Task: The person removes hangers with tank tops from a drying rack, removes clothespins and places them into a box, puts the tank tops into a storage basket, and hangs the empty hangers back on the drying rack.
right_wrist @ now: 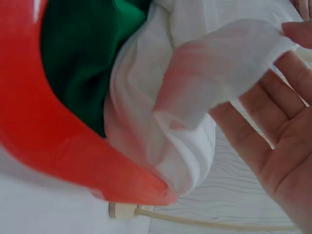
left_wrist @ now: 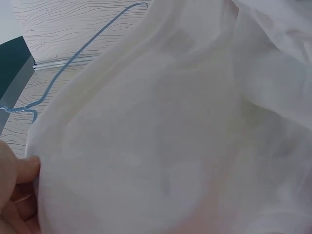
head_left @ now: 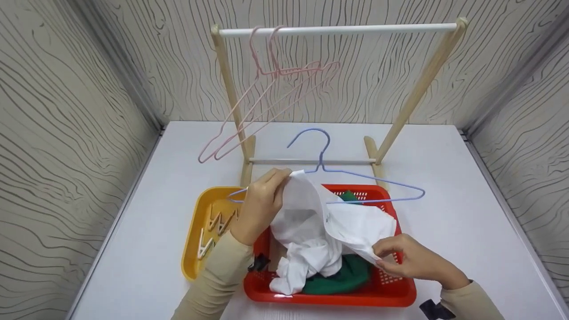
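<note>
A thin white shirt (head_left: 306, 200) hangs partly over the left arm of a blue wire hanger (head_left: 369, 174), its lower part bunched in a red basket (head_left: 329, 298). My left hand (head_left: 261, 202) grips the shirt's upper edge by the hanger's left arm; whether it also holds the wire is hidden. In the left wrist view, the thumb and fingers (left_wrist: 30, 168) pinch the cloth's edge. My right hand (head_left: 411, 258) pinches another edge of the shirt between thumb and index finger, over the basket's right side; its other fingers are spread in the right wrist view.
Green cloth (head_left: 344, 278) lies in the basket under the shirt. A yellow tray (head_left: 189, 253) with several clothespins (head_left: 204, 244) stands on the left. Behind, two pink hangers (head_left: 251, 106) hang from the white rail (head_left: 355, 30) of a wooden rack (head_left: 413, 93).
</note>
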`<state>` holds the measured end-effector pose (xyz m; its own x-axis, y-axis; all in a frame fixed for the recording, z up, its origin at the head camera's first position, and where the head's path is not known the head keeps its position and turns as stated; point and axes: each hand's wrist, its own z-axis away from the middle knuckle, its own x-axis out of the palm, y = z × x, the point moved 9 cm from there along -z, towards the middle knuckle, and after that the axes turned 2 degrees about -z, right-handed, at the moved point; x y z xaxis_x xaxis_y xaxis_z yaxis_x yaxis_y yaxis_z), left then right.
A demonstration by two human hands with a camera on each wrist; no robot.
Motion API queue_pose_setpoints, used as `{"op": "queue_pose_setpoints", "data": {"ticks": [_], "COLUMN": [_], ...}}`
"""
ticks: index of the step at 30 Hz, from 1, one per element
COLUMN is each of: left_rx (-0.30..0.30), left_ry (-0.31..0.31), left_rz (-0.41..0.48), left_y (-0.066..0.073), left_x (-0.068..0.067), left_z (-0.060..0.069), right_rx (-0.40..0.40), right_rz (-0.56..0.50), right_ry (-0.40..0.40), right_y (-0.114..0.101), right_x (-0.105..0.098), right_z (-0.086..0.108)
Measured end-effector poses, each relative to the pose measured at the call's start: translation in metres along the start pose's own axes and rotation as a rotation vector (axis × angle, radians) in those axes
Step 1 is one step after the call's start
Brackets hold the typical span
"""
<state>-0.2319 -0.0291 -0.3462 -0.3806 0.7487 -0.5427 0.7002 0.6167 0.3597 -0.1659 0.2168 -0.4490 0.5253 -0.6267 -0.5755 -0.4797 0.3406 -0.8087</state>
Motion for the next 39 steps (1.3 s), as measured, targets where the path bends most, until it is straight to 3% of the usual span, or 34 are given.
{"op": "queue_pose_setpoints", "data": {"ticks": [9,15,21,26,33,36,39], "left_rx": [0.012,0.014,-0.018,-0.042,-0.032,-0.033,-0.035], "left_ry": [-0.021,-0.048,-0.117,-0.15,-0.132,-0.134,-0.137], "left_rz": [0.003,-0.01,-0.01,-0.002,0.01,0.016,0.016], "left_y": [0.005,0.006,0.005,0.004,0.004,0.003,0.003], "left_x": [0.008,0.013,0.02,0.024,0.023,0.024,0.024], "left_z": [0.004,0.006,0.008,0.009,0.008,0.008,0.008], "right_rx": [0.048,0.077,0.081,0.029,-0.135,-0.197,-0.228], "right_rz": [-0.055,-0.034,-0.015,0.088,0.288,0.289,0.287], "right_ry": [-0.125,-0.106,-0.065,0.06,0.392,0.502,0.557], "right_y": [0.009,0.008,0.002,-0.01,-0.037,-0.045,-0.049], "right_x": [0.028,0.026,0.017,0.0,-0.037,-0.051,-0.061], "right_z": [-0.005,-0.006,-0.006,-0.006,0.003,0.009,0.013]}}
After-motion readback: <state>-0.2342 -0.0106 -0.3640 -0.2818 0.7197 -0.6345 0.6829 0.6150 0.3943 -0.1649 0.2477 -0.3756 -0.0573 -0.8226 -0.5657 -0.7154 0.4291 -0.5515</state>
